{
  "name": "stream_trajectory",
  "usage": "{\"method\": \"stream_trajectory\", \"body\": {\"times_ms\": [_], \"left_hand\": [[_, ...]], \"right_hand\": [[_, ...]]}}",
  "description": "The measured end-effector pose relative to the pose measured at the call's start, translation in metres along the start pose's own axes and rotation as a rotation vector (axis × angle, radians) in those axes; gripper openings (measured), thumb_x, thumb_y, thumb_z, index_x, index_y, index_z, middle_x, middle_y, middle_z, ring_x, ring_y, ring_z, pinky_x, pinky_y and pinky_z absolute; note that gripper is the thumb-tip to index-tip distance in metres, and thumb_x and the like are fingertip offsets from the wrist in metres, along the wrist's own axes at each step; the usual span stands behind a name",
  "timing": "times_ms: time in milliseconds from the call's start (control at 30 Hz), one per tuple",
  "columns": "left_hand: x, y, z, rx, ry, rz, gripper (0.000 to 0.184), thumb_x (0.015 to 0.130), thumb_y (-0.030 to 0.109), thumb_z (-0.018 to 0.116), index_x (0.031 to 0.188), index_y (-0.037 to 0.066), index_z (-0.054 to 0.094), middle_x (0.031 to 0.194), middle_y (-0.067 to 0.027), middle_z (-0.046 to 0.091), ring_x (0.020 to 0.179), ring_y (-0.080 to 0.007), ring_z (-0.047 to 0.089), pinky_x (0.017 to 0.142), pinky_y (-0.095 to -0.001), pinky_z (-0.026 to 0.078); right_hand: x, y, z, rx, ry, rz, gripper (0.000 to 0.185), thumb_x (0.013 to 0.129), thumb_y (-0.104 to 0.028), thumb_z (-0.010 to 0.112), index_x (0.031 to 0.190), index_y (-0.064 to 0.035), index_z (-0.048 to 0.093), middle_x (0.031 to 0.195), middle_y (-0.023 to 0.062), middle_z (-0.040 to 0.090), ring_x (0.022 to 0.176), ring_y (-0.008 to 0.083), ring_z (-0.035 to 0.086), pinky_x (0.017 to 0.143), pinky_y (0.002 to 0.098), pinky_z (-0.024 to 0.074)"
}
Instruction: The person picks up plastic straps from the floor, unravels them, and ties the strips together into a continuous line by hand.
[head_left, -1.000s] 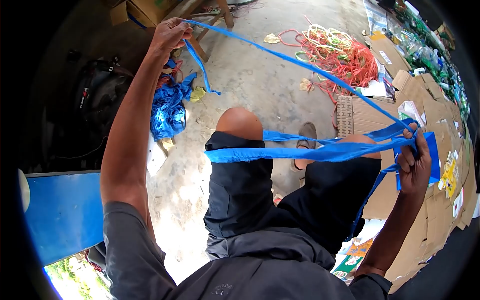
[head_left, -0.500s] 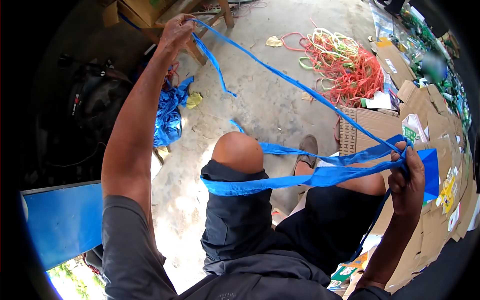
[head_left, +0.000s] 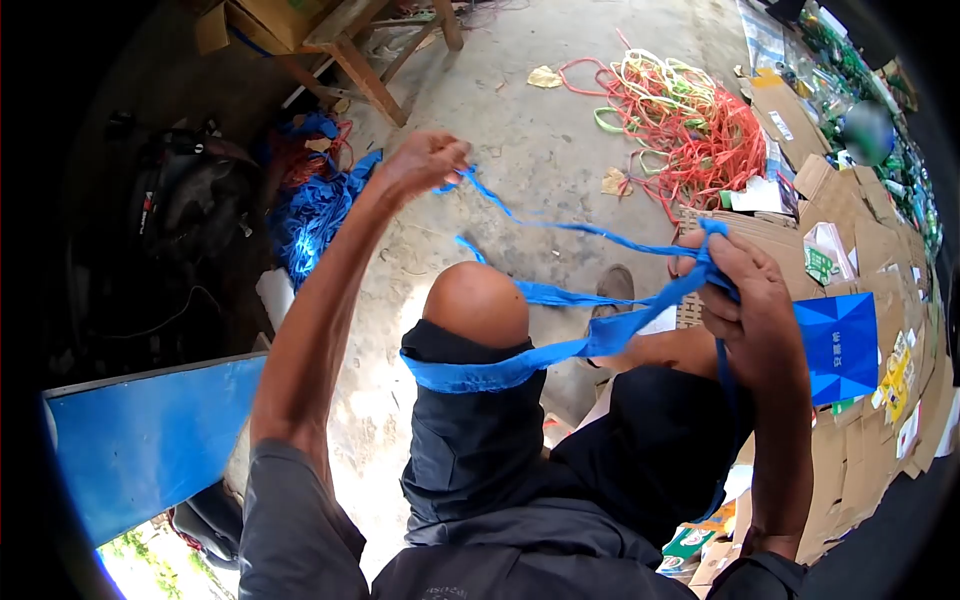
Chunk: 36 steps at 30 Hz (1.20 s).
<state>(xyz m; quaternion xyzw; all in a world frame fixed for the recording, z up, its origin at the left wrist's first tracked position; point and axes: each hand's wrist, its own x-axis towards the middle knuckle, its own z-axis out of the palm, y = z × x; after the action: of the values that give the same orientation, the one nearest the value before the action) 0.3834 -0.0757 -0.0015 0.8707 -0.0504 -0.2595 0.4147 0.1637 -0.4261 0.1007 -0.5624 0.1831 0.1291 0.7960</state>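
A blue fabric strip (head_left: 480,374) loops round my left knee (head_left: 476,305), over the dark trouser leg. Its two lengths run together to my right hand (head_left: 750,290), whose fingers are closed on them; a bunched blue fold sticks up above the thumb. A thinner, twisted stretch of strip (head_left: 590,229) leads from there to my left hand (head_left: 428,165), slightly blurred, with its fingers pinched on the blue material. This stretch sags a little between the hands. One more blue tail hangs below my right hand beside the right knee.
Tangled red and pale-green strapping (head_left: 690,130) lies on the floor ahead. Blue cloth strips (head_left: 315,215) are heaped at left near a wooden stool (head_left: 365,80). Flattened cardboard (head_left: 860,450), a blue box (head_left: 838,348) and green bottles (head_left: 905,200) fill the right side.
My left hand has come down and right, closer to my right hand, which has moved up and left. The strip between them has gone from taut to slack.
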Motion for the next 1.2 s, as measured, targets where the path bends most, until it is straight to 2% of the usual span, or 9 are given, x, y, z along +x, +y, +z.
{"method": "stream_trajectory", "body": {"times_ms": [133,200,300,433,567,667,1000,1067,1200], "left_hand": [[-0.084,0.063,0.054,-0.139,-0.314,0.325,0.046,0.106,0.04,0.056,0.117,-0.001,0.072,0.102,-0.0112,0.077,0.097,-0.0207,0.071,0.091,-0.0352,0.055],[-0.114,0.097,0.063,0.148,-0.456,0.352,0.051,0.104,0.042,0.06,0.122,-0.005,0.068,0.104,-0.0173,0.075,0.103,-0.0238,0.072,0.092,-0.0338,0.054],[-0.138,0.097,0.093,0.063,-0.338,0.535,0.044,0.101,0.034,0.066,0.126,-0.002,0.064,0.1,-0.0109,0.073,0.089,-0.0162,0.065,0.082,-0.0329,0.052],[-0.129,0.085,0.112,-0.156,-0.345,0.434,0.023,0.1,0.014,0.064,0.113,-0.006,0.066,0.091,0.0035,0.064,0.082,-0.0057,0.057,0.073,-0.0261,0.049],[-0.136,0.072,0.103,-0.479,-0.401,0.274,0.017,0.099,0.012,0.066,0.109,-0.001,0.071,0.088,0.0049,0.062,0.077,-0.0051,0.054,0.072,-0.0237,0.047],[-0.153,0.076,0.098,-0.638,-0.306,0.241,0.017,0.099,0.014,0.067,0.108,0.0,0.071,0.086,0.0057,0.061,0.077,-0.0051,0.054,0.071,-0.0229,0.047],[-0.219,0.08,0.023,-0.761,-0.247,0.046,0.027,0.101,0.026,0.067,0.098,-0.001,0.07,0.065,0.0022,0.05,0.044,-0.0034,0.036,0.036,-0.0208,0.029],[-0.231,0.063,0.005,-0.717,-0.285,0.11,0.029,0.1,0.027,0.071,0.1,-0.002,0.072,0.059,0.003,0.049,0.046,-0.0033,0.042,0.037,-0.0196,0.031],[-0.258,0.027,-0.021,-0.71,-0.134,0.069,0.029,0.1,0.028,0.072,0.09,0.0,0.072,0.055,0.0044,0.045,0.044,-0.0036,0.032,0.039,-0.0231,0.025]], "right_hand": [[0.013,0.013,0.022,-0.012,-0.077,0.083,0.023,0.106,-0.02,0.054,0.113,-0.0022,0.068,0.097,0.0044,0.073,0.053,-0.0017,0.036,0.043,0.0164,0.0252],[0.018,0.019,0.031,0.032,-0.101,0.065,0.022,0.106,-0.02,0.055,0.112,-0.0024,0.068,0.097,0.0053,0.073,0.054,-0.0016,0.037,0.043,0.0171,0.0257],[0.022,0.02,0.044,0.101,-0.118,0.051,0.02,0.106,-0.019,0.056,0.111,-0.003,0.067,0.098,0.0058,0.072,0.054,-0.0003,0.039,0.044,0.0181,0.0267],[0.026,0.027,0.051,0.162,-0.233,0.027,0.021,0.106,-0.019,0.056,0.112,-0.0022,0.067,0.101,0.0054,0.071,0.055,0.0019,0.04,0.045,0.0192,0.0275],[0.027,0.024,0.05,0.14,-0.22,-0.006,0.025,0.106,-0.022,0.056,0.115,-0.0018,0.066,0.104,0.006,0.071,0.056,0.0024,0.037,0.045,0.0194,0.027],[0.029,0.017,0.044,0.179,-0.249,-0.039,0.026,0.105,-0.024,0.057,0.117,-0.0017,0.066,0.105,0.0059,0.071,0.056,0.0021,0.037,0.045,0.0189,0.0269],[0.058,0.0,0.033,0.215,-0.311,-0.154,0.027,0.106,-0.022,0.055,0.115,0.0005,0.066,0.1,0.0018,0.07,0.056,0.0026,0.036,0.043,0.0188,0.0261],[0.061,-0.006,0.036,0.22,-0.308,-0.177,0.027,0.106,-0.022,0.055,0.115,0.0008,0.066,0.094,0.0003,0.068,0.057,0.0027,0.036,0.043,0.0189,0.0253],[0.075,-0.005,0.037,0.224,-0.294,-0.143,0.024,0.104,-0.02,0.059,0.112,0.001,0.066,0.087,-0.0009,0.064,0.057,0.0034,0.037,0.042,0.0193,0.0245]]}}
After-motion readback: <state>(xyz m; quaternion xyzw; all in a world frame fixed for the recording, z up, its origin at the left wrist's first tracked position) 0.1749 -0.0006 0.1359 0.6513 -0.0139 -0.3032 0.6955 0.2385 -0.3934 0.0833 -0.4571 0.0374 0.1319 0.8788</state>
